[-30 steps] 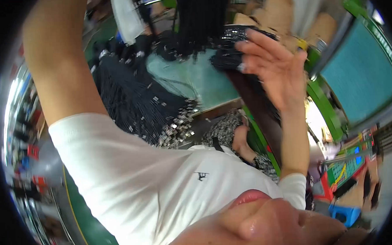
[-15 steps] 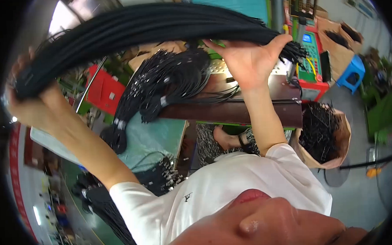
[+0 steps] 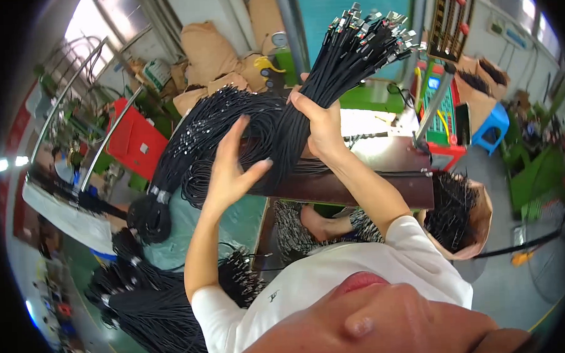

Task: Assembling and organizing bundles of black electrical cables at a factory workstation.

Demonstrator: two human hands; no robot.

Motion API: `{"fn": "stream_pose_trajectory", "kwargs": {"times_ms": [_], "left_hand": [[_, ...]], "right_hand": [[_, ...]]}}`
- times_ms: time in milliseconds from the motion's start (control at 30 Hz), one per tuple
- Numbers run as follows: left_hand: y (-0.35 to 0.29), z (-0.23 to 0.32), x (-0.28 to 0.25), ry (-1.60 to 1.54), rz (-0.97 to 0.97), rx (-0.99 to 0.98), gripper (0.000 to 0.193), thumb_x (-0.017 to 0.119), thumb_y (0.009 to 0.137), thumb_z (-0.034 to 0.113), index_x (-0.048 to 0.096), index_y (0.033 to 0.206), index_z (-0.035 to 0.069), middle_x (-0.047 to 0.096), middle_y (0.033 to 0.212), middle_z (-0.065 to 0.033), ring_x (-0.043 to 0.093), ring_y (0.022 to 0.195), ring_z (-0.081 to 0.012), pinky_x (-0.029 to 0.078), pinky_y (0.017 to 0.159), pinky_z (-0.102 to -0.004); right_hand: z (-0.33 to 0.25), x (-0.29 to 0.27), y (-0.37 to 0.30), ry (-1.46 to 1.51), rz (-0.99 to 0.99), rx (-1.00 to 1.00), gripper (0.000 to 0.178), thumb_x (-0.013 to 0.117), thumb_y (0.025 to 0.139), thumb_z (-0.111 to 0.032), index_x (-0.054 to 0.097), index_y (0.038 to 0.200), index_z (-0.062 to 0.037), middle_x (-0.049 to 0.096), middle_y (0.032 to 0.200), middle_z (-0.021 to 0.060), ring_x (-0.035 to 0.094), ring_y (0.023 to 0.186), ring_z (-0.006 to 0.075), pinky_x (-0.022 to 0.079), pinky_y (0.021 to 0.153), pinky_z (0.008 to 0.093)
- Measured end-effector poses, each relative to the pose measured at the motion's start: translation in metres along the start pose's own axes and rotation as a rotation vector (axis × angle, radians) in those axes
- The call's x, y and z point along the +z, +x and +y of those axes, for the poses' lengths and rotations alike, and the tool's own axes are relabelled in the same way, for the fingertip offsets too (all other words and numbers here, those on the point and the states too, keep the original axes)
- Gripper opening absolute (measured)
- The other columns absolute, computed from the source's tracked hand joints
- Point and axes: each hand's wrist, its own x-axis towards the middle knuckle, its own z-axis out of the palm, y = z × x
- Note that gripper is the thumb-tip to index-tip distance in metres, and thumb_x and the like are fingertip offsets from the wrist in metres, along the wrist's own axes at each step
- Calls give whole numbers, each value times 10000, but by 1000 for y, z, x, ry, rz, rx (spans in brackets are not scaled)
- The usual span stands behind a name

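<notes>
A thick bundle of black cables [image 3: 344, 70] with silvery connector ends is gripped in my right hand [image 3: 324, 127], fingers wrapped round it below the connectors. The connector ends fan out upward and to the right, while the rest hangs down toward the table. My left hand [image 3: 232, 172] is open, thumb and fingers apart, just left of the bundle's lower part and not holding it. Behind it lies a coiled heap of black cables [image 3: 205, 129], tied with a band at its near left end.
Further black cable bundles [image 3: 156, 308] lie at the lower left. A paper sack of black pieces [image 3: 480, 224] stands right of the brown bench [image 3: 378, 191]. Beyond it are a red and green machine [image 3: 440, 106] and a blue stool [image 3: 491, 129]. A red bin [image 3: 133, 139] is at the left.
The bundle swung from stretched out level overhead to hanging, connector ends up. My left hand let go of its left end and moved right and nearer; my right hand closed round it.
</notes>
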Motion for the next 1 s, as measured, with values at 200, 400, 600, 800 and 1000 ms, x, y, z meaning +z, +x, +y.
{"fn": "stream_pose_trajectory", "kwargs": {"times_ms": [200, 400, 600, 800, 1000], "left_hand": [[76, 13, 57, -336, 149, -139, 810, 703, 739, 166, 264, 1395, -17, 635, 1073, -222, 641, 974, -344, 509, 810, -392], [66, -19, 87, -813, 345, -127, 498, 682, 748, 46, 473, 1193, -35, 647, 974, -97, 623, 904, -183, 490, 829, -312], [68, 21, 88, -732, 440, -25, 339, 703, 705, 83, 598, 995, -58, 646, 890, -94, 601, 866, -194, 475, 782, -322], [67, -31, 36, -999, 293, -162, 156, 663, 731, 26, 591, 863, -16, 607, 809, -33, 560, 738, -124, 467, 676, -281], [48, -36, 45, -889, 225, -136, 280, 691, 717, 64, 597, 963, -30, 630, 861, -76, 595, 828, -181, 484, 785, -310]], "right_hand": [[-2, 18, 27, -1295, -403, -513, 678, 733, 743, -394, 528, 1177, 86, 478, 1230, 305, 479, 1121, 436, 368, 989, 478], [-55, 17, 45, -1530, -771, -397, 821, 694, 735, -525, 475, 1304, 25, 345, 1389, 337, 317, 1327, 450, 279, 1094, 466], [-48, 75, 64, -1153, -601, -1260, 866, 492, 852, -633, 213, 1483, -109, 193, 1504, 255, 184, 1387, 422, 173, 1105, 532], [-19, 75, 87, -833, -577, -1192, 887, 490, 823, -686, 253, 1471, -128, 72, 1533, 243, 71, 1408, 436, 99, 1092, 585], [-40, 58, 83, -1010, -501, -1341, 818, 436, 875, -636, 229, 1489, -138, 123, 1542, 215, 97, 1417, 400, 75, 1101, 577]]}}
